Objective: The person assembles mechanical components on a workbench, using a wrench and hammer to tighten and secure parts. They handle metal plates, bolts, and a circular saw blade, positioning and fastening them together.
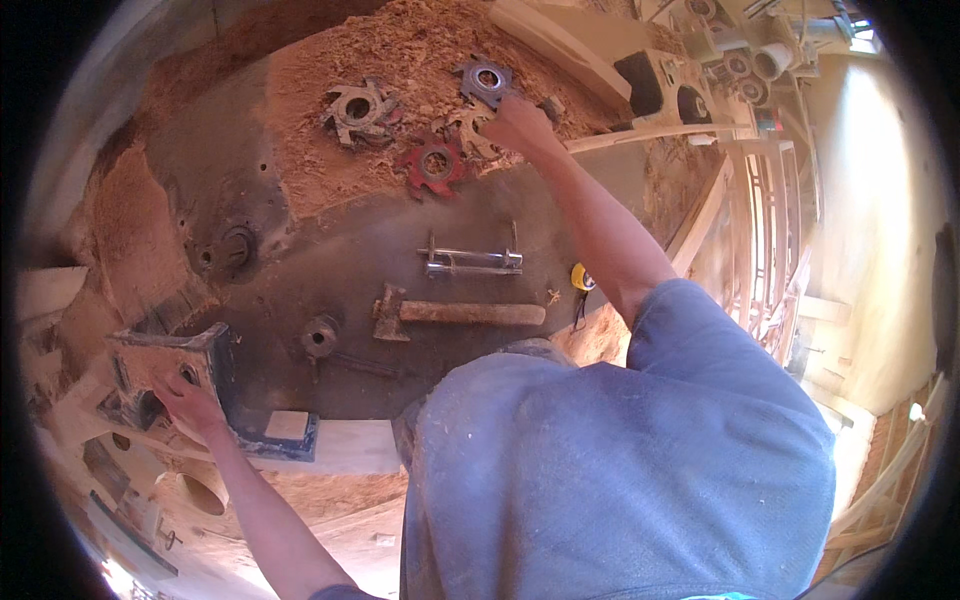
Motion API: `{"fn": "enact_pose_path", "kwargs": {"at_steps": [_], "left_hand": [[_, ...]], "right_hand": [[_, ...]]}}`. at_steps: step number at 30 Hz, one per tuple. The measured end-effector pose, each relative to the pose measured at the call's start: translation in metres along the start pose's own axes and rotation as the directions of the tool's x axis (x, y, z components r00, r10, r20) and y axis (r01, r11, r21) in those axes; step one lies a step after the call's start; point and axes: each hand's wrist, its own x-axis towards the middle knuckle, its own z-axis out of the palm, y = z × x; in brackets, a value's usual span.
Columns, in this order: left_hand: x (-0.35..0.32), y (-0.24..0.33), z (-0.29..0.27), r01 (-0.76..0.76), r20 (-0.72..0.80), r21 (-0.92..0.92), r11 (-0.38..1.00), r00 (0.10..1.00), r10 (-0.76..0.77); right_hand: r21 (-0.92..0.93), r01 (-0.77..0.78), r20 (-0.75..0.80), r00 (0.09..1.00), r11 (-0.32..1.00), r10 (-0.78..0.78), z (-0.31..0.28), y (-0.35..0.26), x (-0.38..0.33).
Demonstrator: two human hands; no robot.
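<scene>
My right hand (520, 128) reaches to the far side of the dark metal table, its fingers curled at the edge of a tan, dust-covered cutter head (470, 133). Just beyond that hand sits a blue-grey cutter head (484, 80) with a bright bore. A red cutter head (435, 163) and a pale toothed one (360, 108) lie to the left, among sawdust. At the near left, my left hand (190, 403) rests with fingers spread against a dusty angled fence block (170, 350) that has an oval hole.
An axe (470, 314), a shiny metal clamp-like fitting (472, 263) and a yellow tape measure (582, 277) lie mid-table. A round metal collar (321, 337) and a spindle opening (235, 248) are at the left. Sawdust (420, 40) heaps at the back; wooden frames (765, 200) stand right.
</scene>
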Motion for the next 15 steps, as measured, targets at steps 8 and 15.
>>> {"fn": "enact_pose_path", "kwargs": {"at_steps": [8, 15], "left_hand": [[-0.003, 0.01, -0.005, 0.089, 0.044, 0.071, 0.993, 0.995, -0.092], [-0.006, 0.011, -0.008, 0.068, 0.038, 0.036, 0.997, 0.997, -0.069]], "right_hand": [[0.337, -0.191, -0.193, 0.944, 0.922, 0.266, 0.01, -0.015, -0.012], [0.338, -0.073, -0.198, 0.969, 0.938, 0.146, -0.032, -0.022, -0.031]]}}
